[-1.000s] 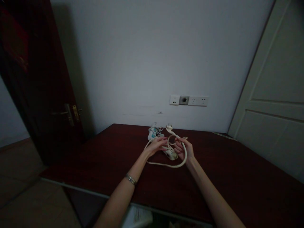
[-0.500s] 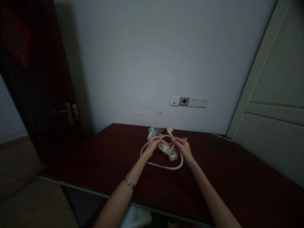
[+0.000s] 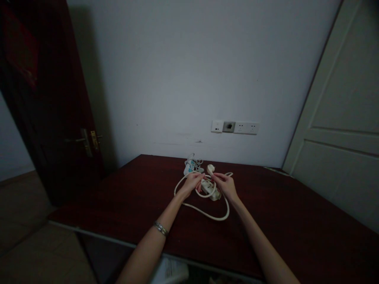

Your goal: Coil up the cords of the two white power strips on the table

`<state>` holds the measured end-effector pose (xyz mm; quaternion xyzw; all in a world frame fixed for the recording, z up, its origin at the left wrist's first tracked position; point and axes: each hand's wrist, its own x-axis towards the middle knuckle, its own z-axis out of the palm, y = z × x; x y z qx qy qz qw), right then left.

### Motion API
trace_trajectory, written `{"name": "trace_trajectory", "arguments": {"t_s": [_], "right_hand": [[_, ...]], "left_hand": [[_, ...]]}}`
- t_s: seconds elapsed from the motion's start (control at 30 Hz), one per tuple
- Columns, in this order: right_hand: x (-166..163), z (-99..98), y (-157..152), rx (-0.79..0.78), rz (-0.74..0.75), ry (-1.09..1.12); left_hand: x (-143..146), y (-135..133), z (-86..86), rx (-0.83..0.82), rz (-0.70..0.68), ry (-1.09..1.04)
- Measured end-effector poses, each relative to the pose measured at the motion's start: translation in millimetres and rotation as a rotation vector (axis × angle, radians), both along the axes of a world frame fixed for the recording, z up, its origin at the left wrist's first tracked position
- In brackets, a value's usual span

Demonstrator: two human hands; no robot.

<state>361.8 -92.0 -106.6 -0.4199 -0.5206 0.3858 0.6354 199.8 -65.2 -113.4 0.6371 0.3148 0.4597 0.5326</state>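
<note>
A white power strip (image 3: 211, 191) lies on the dark red table (image 3: 296, 232), and its thick white cable (image 3: 204, 213) loops around it. Both my hands are over the strip. My left hand (image 3: 193, 182) is closed on a stretch of the cable. My right hand (image 3: 225, 184) pinches the cable close to the white plug (image 3: 210, 169), which sticks up just behind my fingers. A slack loop of cable rests on the table in front of my wrists.
A small white and blue device with a thin tangled cord (image 3: 192, 165) lies behind the strip. Wall sockets (image 3: 235, 127) sit on the grey wall above the table. A dark wooden door (image 3: 53, 118) stands at the left, a pale door (image 3: 346, 130) at the right.
Both hands have come closer together over the strip. The plug has sunk lower and the front loop of cable has slid nearer to me on the table.
</note>
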Motion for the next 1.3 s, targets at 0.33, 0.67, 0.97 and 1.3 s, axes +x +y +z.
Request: {"name": "trace_trajectory", "arguments": {"t_s": [0.33, 0.67, 0.97, 1.3], "right_hand": [[-1.9, -1.7, 0.7, -0.011, 0.017, 0.081], [1.3, -4.9, 6.4, -0.061, -0.116, 0.144], [11.7, -0.4, 4.3, -0.047, -0.104, -0.182], [15.7, -7.8, 7.0, 0.124, -0.153, -0.657]], "left_hand": [[-3.3, 4.9, 5.1, -0.286, 0.082, -0.456], [-10.3, -2.1, 18.0, -0.352, 0.006, -0.646], [-9.6, -1.3, 15.5, -0.013, 0.079, -0.319], [-11.5, 4.0, 10.4, 0.248, 0.159, -0.124]]}}
